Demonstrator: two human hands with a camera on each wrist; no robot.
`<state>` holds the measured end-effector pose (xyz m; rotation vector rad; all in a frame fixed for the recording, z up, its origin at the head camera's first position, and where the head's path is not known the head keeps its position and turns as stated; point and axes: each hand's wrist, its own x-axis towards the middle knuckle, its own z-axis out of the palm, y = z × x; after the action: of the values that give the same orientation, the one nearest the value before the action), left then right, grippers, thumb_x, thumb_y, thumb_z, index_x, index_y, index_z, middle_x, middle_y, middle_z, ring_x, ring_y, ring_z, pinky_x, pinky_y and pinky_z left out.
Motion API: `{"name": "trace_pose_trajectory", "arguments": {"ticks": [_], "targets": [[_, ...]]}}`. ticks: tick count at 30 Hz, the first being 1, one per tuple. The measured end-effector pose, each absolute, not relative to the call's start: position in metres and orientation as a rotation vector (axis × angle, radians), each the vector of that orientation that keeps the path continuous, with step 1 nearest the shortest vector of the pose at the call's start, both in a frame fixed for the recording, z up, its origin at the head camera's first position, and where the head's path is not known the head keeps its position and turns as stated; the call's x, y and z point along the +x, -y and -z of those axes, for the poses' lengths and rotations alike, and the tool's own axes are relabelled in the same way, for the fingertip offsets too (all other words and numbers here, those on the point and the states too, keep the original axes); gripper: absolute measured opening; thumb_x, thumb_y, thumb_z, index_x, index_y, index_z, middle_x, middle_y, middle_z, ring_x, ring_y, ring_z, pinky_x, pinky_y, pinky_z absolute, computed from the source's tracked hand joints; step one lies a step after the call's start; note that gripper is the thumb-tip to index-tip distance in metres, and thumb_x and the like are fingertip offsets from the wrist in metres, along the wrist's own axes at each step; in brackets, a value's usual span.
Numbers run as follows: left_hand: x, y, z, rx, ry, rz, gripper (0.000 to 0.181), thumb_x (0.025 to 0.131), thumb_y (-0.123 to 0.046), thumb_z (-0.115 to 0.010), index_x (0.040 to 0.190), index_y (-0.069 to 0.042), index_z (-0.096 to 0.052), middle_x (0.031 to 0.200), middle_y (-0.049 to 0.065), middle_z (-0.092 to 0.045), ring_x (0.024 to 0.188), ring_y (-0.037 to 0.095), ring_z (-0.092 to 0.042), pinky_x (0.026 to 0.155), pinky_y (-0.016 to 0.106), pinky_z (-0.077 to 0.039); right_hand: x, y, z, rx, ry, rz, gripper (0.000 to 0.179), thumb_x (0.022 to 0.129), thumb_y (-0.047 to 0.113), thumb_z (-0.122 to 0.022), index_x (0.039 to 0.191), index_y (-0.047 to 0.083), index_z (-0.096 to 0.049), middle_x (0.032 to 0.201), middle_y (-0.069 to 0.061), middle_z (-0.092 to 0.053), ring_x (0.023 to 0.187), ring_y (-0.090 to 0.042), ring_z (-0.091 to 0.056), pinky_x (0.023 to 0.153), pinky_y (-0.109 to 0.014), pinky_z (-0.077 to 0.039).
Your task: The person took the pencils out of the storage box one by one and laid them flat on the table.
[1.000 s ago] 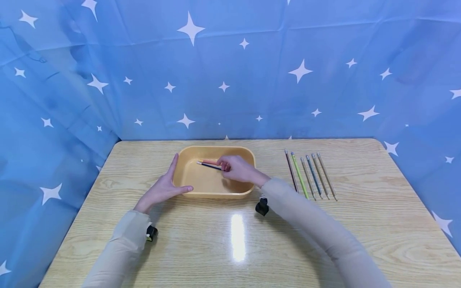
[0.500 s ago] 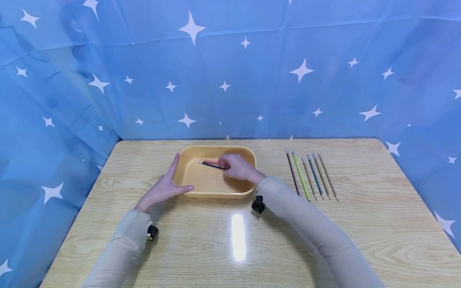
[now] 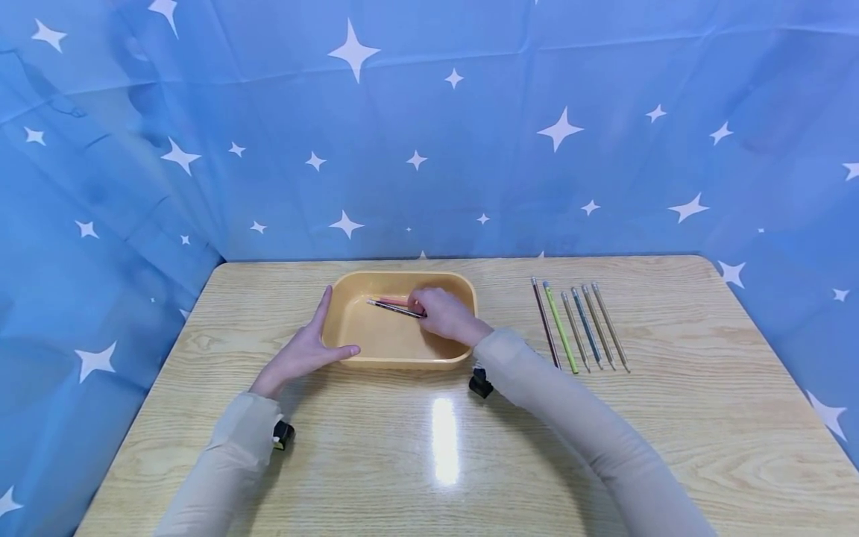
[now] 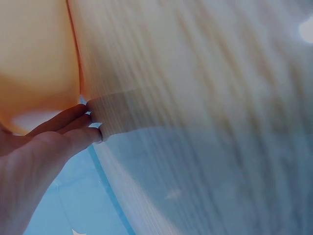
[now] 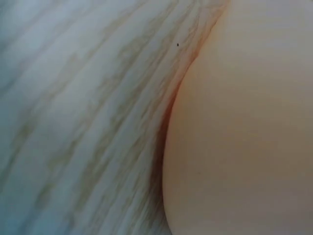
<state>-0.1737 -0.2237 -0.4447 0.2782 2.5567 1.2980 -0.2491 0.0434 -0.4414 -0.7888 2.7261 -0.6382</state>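
A shallow yellow-orange plastic tray [image 3: 396, 364] sits on the table. My left hand [image 3: 305, 350] spans its left front corner, fingers stretched straight along the left side and thumb across the front rim. In the left wrist view, fingertips [image 4: 83, 112] meet the tray's outer wall [image 4: 39, 54]. Inside the tray, my right hand [image 3: 443, 313] has curled fingers pinching the right end of a dark pencil [image 3: 392, 307]. An orange-red pencil [image 3: 394, 301] lies just behind it, its right part hidden by the hand. Only tray wall [image 5: 234, 127] and table show in the right wrist view.
Right of the tray, several pencils lie side by side on the wooden table [image 3: 362, 447], including a dark red one [image 3: 546, 321], a green one [image 3: 560, 328] and a blue one [image 3: 587, 328]. A blue star-patterned curtain [image 3: 483, 186] hangs behind and at the sides.
My right hand has shifted slightly right along the dark pencil, baring more of its length. My left hand and the tray have stayed put.
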Motion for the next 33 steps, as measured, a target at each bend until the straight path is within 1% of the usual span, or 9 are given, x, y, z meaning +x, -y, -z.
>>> {"name": "trace_pose_trajectory", "arguments": {"ticks": [3,6,9,15,20,25,29,33], "targets": [[-0.1737,0.2244,0.4451,0.274,-2.562,-1.293,0.118,0.081,-0.039,-0.078,0.154,-0.022,0.013,0.157,0.025,-0.009,0.136,0.048,-0.025,0.108,0.057,-0.024,-0.2492,-0.0431,0.4413,-0.778,-2.712,0.656,0.029,0.084,-0.001,-0.066,0.111,0.009,-0.067,0.097,-0.001,-0.065,0.090,-0.016,-0.059,0.080,-0.032,-0.049],[-0.1733,0.2244,0.4449,0.283,-2.572,-1.289,0.119,0.081,-0.040,-0.078,0.155,-0.019,0.013,0.157,0.025,-0.008,0.135,0.048,-0.025,0.108,0.058,-0.024,-0.2489,-0.0439,0.4415,-0.791,-2.685,0.708,0.030,0.083,-0.002,-0.067,0.111,0.007,-0.066,0.098,-0.003,-0.067,0.091,-0.017,-0.061,0.081,-0.031,-0.049],[-0.1730,0.2241,0.4444,0.295,-2.584,-1.278,0.119,0.081,-0.040,-0.078,0.154,-0.018,0.013,0.156,0.026,-0.009,0.134,0.050,-0.026,0.107,0.058,-0.025,-0.2486,-0.0452,0.4412,-0.805,-2.649,0.765,0.029,0.082,-0.002,-0.068,0.110,0.005,-0.066,0.098,-0.006,-0.068,0.092,-0.018,-0.063,0.082,-0.030,-0.049],[-0.1728,0.2231,0.4445,0.274,-2.575,-1.279,0.118,0.081,-0.040,-0.078,0.154,-0.022,0.014,0.157,0.025,-0.009,0.134,0.049,-0.027,0.108,0.057,-0.025,-0.2494,-0.0467,0.4392,-0.783,-2.570,0.848,0.029,0.080,-0.002,-0.069,0.108,0.003,-0.067,0.094,-0.004,-0.067,0.088,-0.017,-0.062,0.079,-0.027,-0.049],[-0.1731,0.2230,0.4448,0.290,-2.587,-1.278,0.118,0.082,-0.039,-0.077,0.154,-0.019,0.013,0.155,0.028,-0.012,0.133,0.049,-0.029,0.107,0.058,-0.026,-0.2494,-0.0475,0.4364,-0.734,-2.517,0.907,0.026,0.081,0.000,-0.070,0.107,0.004,-0.068,0.091,-0.003,-0.066,0.083,-0.015,-0.060,0.075,-0.026,-0.048],[-0.1739,0.2226,0.4444,0.284,-2.580,-1.286,0.118,0.081,-0.039,-0.078,0.155,-0.018,0.012,0.156,0.025,-0.010,0.135,0.048,-0.027,0.108,0.057,-0.025,-0.2489,-0.0486,0.4342,-0.722,-2.443,1.008,0.024,0.082,0.001,-0.069,0.106,0.003,-0.070,0.090,-0.003,-0.066,0.081,-0.014,-0.058,0.073,-0.025,-0.047],[-0.1743,0.2223,0.4438,0.277,-2.575,-1.288,0.118,0.081,-0.039,-0.078,0.155,-0.019,0.012,0.156,0.024,-0.010,0.135,0.048,-0.025,0.108,0.057,-0.023,-0.2491,-0.0494,0.4351,-0.697,-2.372,1.119,0.028,0.081,-0.002,-0.066,0.109,-0.002,-0.069,0.096,-0.007,-0.067,0.083,-0.016,-0.060,0.071,-0.024,-0.050],[-0.1739,0.2224,0.4437,0.275,-2.566,-1.293,0.118,0.081,-0.040,-0.078,0.155,-0.020,0.012,0.157,0.023,-0.008,0.136,0.048,-0.023,0.108,0.058,-0.022,-0.2485,-0.0491,0.4361,-0.658,-2.316,1.204,0.032,0.082,-0.005,-0.064,0.113,-0.005,-0.066,0.103,-0.011,-0.067,0.089,-0.019,-0.062,0.070,-0.025,-0.052]]}}
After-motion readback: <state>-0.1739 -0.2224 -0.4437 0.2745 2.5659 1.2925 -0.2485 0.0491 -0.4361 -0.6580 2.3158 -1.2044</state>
